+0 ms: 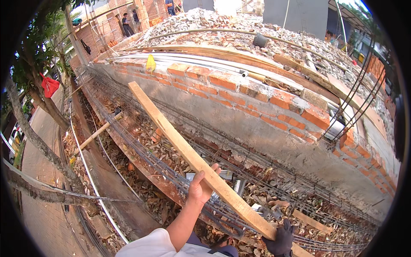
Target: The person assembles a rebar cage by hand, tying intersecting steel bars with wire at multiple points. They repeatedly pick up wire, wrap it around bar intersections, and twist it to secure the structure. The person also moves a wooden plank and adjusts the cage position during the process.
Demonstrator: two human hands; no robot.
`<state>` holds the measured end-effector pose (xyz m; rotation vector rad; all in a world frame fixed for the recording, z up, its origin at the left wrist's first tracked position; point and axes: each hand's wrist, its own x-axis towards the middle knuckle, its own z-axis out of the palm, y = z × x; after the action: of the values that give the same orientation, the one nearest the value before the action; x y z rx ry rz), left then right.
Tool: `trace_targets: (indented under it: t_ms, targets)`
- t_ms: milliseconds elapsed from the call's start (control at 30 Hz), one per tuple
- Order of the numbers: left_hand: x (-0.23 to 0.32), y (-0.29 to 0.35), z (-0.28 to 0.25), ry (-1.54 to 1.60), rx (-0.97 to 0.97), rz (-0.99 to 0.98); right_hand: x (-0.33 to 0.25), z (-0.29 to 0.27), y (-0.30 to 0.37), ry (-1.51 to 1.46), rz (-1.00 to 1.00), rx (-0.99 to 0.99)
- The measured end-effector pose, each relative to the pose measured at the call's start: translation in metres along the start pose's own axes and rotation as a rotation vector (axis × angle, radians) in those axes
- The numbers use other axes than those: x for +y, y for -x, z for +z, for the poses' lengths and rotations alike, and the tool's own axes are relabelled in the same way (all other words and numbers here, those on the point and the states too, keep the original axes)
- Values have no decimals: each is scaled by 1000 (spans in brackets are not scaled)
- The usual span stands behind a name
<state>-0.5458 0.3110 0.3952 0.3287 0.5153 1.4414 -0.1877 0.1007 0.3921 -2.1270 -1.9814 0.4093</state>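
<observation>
A long wooden plank [171,136] slants from the upper left down to the lower right in front of me. My left hand [200,187], bare, grips it around the middle, with the thumb on the near side and fingertips showing past the far side. Lower down the same plank, my right hand [280,238] in a dark glove is closed around it; its fingers are partly hidden. Beneath the plank, long steel rebar cages [299,210] run over dry leaves. A short wooden piece [312,221] lies among the bars beside my right hand.
A low brick wall [239,95] with a rendered lower face stands ahead, with pipes and boards along its top. Rebar [357,103] sticks up at the right. Behind lies rubble [205,25] with a dark bucket [260,40]. Trees [43,98] rise left; people stand far back.
</observation>
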Motion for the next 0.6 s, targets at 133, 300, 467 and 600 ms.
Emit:
trace_targets:
  t_ms: [133, 300, 467, 600]
  targets:
    - [56, -1, 25, 180, -208, -92, -110, -2, 47, 13, 11, 89]
    - [74, 27, 44, 189, -367, -404, -219, -44, 66, -239, 288, -223]
    - [43, 85, 50, 236, -512, -773, -306, -37, 91, -517, 459, 99]
    - [3, 83, 10, -136, -969, -923, -336, -29, 144, -382, 891, 90]
